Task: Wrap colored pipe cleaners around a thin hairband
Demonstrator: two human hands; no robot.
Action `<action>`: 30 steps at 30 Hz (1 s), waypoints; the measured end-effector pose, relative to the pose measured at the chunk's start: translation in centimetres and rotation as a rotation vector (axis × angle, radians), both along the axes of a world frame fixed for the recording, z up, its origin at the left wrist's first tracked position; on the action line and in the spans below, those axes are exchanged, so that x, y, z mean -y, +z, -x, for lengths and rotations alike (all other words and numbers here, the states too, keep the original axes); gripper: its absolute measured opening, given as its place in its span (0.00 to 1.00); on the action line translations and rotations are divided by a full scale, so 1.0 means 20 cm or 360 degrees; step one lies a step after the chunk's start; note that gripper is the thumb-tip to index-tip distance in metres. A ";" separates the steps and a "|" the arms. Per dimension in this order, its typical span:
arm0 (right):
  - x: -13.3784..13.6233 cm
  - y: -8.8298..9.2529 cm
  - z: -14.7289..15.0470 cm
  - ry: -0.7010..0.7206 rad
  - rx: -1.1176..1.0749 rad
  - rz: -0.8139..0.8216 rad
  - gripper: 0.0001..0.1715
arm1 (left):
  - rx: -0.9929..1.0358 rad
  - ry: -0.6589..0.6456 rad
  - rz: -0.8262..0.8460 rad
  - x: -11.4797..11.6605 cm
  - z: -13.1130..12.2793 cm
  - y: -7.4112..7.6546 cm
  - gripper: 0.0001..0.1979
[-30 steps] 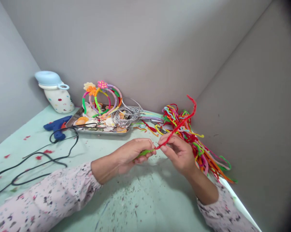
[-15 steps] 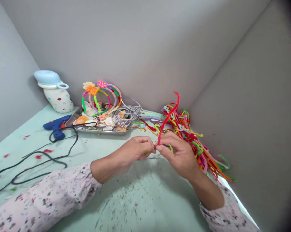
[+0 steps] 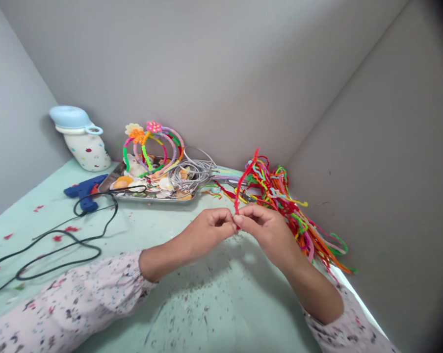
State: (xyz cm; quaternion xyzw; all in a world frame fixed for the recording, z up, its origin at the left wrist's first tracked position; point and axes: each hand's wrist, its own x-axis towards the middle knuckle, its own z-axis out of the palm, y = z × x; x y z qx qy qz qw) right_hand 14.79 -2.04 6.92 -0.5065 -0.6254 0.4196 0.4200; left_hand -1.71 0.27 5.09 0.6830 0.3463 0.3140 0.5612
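The red pipe cleaner [image 3: 243,179] stands nearly upright over the table [image 3: 214,304], a little right of the middle and nearer the far edge than the near one. Its lower end is caught where the two hands meet. Its upper end leans slightly right and crosses in front of the coloured pile behind it.

The left hand [image 3: 206,229] comes in from the near left corner, thumb and fingertips pressed together in a pinch on the bottom of the red pipe cleaner. The right hand [image 3: 268,229] comes in from the near right corner and pinches the same spot from the other side. Its fingertips touch those of the left hand. How much of the pipe cleaner is hidden inside the two hands cannot be told. Both arms wear pale sleeves [image 3: 59,304] with small speckles.

Just behind the right hand, a loose pile of pipe cleaners [image 3: 293,208] in red, orange, green, yellow and pink spreads along the right edge up into the far right corner.

At the middle of the far edge lies a metal tray [image 3: 153,198]. Hoops wrapped in coloured pipe cleaners [image 3: 153,147] stand up in it, two of them with flowers on top. A tangle of grey wire hoops [image 3: 194,171] rests on the tray's right end.

Left of the tray lies a blue glue gun [image 3: 82,189], and its black cord [image 3: 74,240] loops toward the left edge. A white spotted jar with a blue lid [image 3: 82,138] stands in the far left corner. The table top is pale green, flecked with small dark scraps near the hands.
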 end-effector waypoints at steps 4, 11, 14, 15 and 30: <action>-0.01 0.00 0.00 -0.0057 0.0017 0.0140 0.08 | 0.0000 -0.0008 -0.0020 0.00 0.00 -0.01 0.08; -0.04 -0.02 -0.02 0.0008 -0.0008 0.0191 0.11 | 0.0021 -0.0078 0.0008 0.00 0.00 0.01 0.09; -0.06 -0.04 -0.03 0.0001 -0.0091 0.0136 0.11 | 0.0040 -0.0050 0.0045 0.00 0.00 0.02 0.09; -0.06 -0.04 -0.03 -0.0005 -0.0119 0.0083 0.12 | 0.0063 -0.0032 0.0075 0.01 0.00 0.03 0.08; 0.00 0.00 -0.08 0.0237 0.0640 -0.0885 0.08 | 0.0201 0.0004 0.0139 -0.01 0.02 0.05 0.07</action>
